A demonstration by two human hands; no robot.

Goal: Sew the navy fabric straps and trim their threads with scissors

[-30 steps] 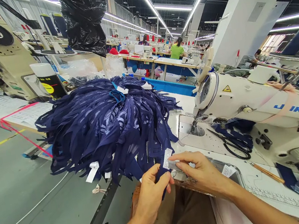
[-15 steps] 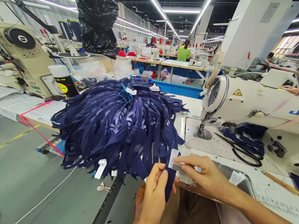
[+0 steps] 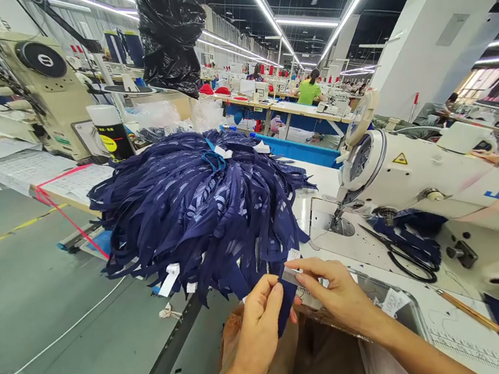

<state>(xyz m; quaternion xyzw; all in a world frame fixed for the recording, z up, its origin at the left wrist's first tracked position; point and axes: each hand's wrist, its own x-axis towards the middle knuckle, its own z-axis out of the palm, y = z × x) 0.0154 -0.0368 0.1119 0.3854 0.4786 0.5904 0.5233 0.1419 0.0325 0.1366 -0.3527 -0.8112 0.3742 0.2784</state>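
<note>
A large heap of navy fabric strips [image 3: 195, 202], some lace-patterned, lies on the white table, with several white tags among them. My left hand [image 3: 263, 317] pinches a navy strip [image 3: 285, 301] just below the heap's front edge. To its right, my right hand [image 3: 335, 290] pinches a small white label [image 3: 292, 273] with dark print, held against the strip. The label's lower part is hidden by my fingers. Right of the heap, the sewing machine [image 3: 441, 175] has its needle area above a metal plate [image 3: 338, 223].
Black scissors [image 3: 410, 259] lie by the machine, and a yellowish pencil-like tool [image 3: 470, 310] is nearer the front right. A tray [image 3: 415, 319] holds printed labels [image 3: 394, 301]. Behind the heap are a white-capped bottle [image 3: 112, 133] and a blue bin [image 3: 300, 148]. A person in green sits far back.
The view has shifted slightly. My right hand has moved a little left and closer to my left hand, and its fingers now cover more of the label.
</note>
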